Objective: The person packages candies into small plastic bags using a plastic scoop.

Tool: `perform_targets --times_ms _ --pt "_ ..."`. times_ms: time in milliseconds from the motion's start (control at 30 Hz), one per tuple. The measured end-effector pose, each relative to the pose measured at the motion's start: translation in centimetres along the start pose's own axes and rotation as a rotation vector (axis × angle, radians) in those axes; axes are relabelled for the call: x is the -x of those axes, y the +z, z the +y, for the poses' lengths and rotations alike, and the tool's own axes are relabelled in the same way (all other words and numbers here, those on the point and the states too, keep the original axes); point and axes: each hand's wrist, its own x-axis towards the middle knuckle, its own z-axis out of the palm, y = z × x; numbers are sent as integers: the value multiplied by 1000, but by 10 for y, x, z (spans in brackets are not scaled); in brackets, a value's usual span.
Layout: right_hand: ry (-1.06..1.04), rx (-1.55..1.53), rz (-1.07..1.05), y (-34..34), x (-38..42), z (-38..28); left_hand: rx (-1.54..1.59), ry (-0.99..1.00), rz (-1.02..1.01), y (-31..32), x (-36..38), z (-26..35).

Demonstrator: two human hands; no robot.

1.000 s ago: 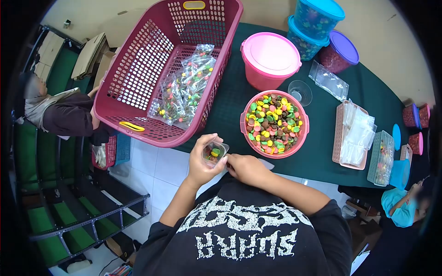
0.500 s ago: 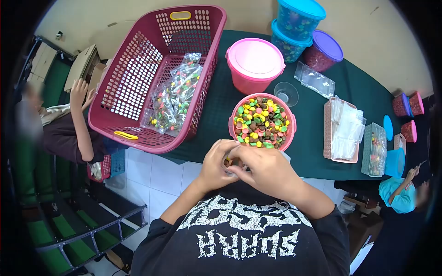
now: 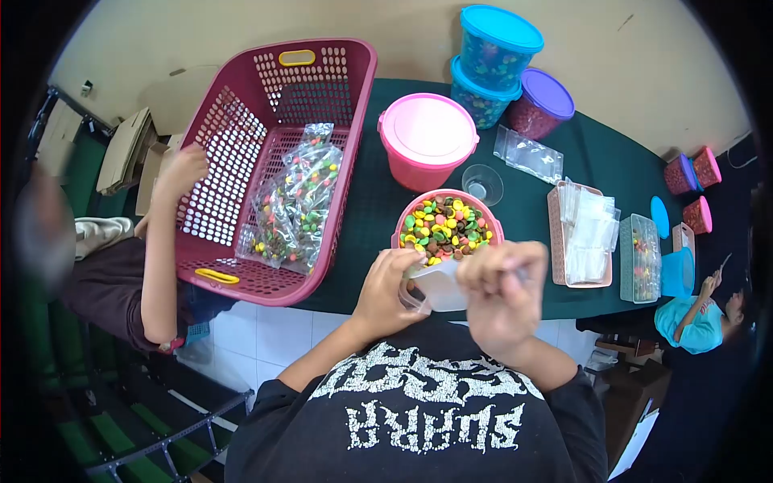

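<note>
My left hand is curled around a clear plastic bag, held just in front of the pink tub of colourful candies. Close to the right of its fingers is a whitish, translucent piece with a smooth flat face. My right hand is raised at the tub's near right side, its fingers bent inward and blurred by motion. I cannot tell what, if anything, is between them. The candies are yellow, green, pink and brown.
A maroon basket holds filled candy bags. Beside it stand a lidded pink tub, a clear cup and blue-lidded tubs. Rightward is a tray of plastic bags. Another person's arm reaches toward the basket's left side.
My right hand has moved away from my left hand, rightward, and is now raised. The whitish piece now shows between them. The view has shifted, and the other person's arm has moved nearer the basket.
</note>
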Motion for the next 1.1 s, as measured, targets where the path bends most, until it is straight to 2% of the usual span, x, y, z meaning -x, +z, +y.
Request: perform_targets --times_ms 67,133,167,233,333,400,467,533,600,667,767,933,1000,1067,1100 --pt "49 -17 -8 -11 6 20 19 11 -13 -2 -4 -2" --pt "71 643 -81 -15 10 28 28 -32 7 0 -6 -8" --pt "69 650 -72 -18 11 30 36 -27 1 -1 -7 -12" --pt "-16 1069 -317 -25 19 30 21 -22 -18 -3 -7 -20" --pt "-26 1221 -322 -32 38 35 -7 27 -146 -6 -11 -20" --pt "18 1152 -330 -33 42 24 -8 26 -166 -9 -16 -26" --pt "58 762 66 -28 51 16 -23 6 -195 -13 -16 -30" --pt "-63 723 119 -34 43 -3 15 -52 -173 -14 -14 -39" --pt "-120 766 138 -45 33 -13 21 -130 -133 -18 -14 -44" --pt "-85 976 221 -67 27 -14 -5 -128 -146 -20 -14 -47" --pt "-9 1129 228 -112 24 5 -24 -173 -160 -20 -15 -50" --pt "61 1129 241 -146 36 33 -46 -263 -160 -17 -12 -58" --pt "13 1250 192 -154 40 42 -55 -270 -154 -17 -12 -60" --pt "36 1234 175 -162 42 49 -49 -308 -146 -17 -12 -62" --pt "85 1133 181 -161 43 52 -51 -308 -146 -17 -13 -62"
